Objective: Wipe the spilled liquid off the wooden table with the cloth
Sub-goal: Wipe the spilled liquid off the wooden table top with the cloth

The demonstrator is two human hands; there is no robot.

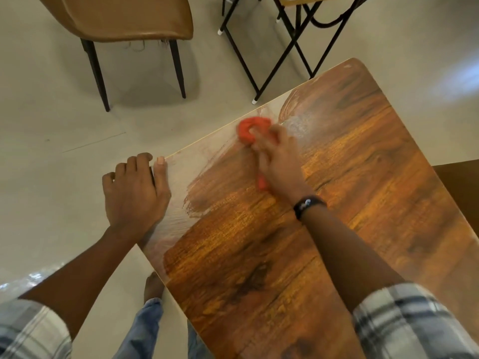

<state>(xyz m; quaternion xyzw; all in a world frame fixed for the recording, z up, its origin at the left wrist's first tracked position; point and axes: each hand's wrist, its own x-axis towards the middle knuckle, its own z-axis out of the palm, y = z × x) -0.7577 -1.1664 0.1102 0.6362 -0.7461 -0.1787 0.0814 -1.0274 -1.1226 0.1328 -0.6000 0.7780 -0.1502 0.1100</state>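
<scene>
A wooden table point(350, 203) with dark grain fills the right half of the view. A pale wet film point(197, 167) covers its left edge and far left corner, with smeared streaks. My right hand point(280, 161) presses a bunched red cloth point(252, 129) onto the table near the far left edge; part of the cloth shows below my palm. My left hand point(137, 193) rests on the table's left edge, thumb on top and fingers curled over the side, holding nothing else.
A brown padded chair point(124, 19) with black legs stands on the pale floor at the far left. A black folding frame point(285, 45) stands beyond the table's far corner. My bare foot point(154, 285) is beside the near left edge. Another brown surface point(461, 182) lies at the right.
</scene>
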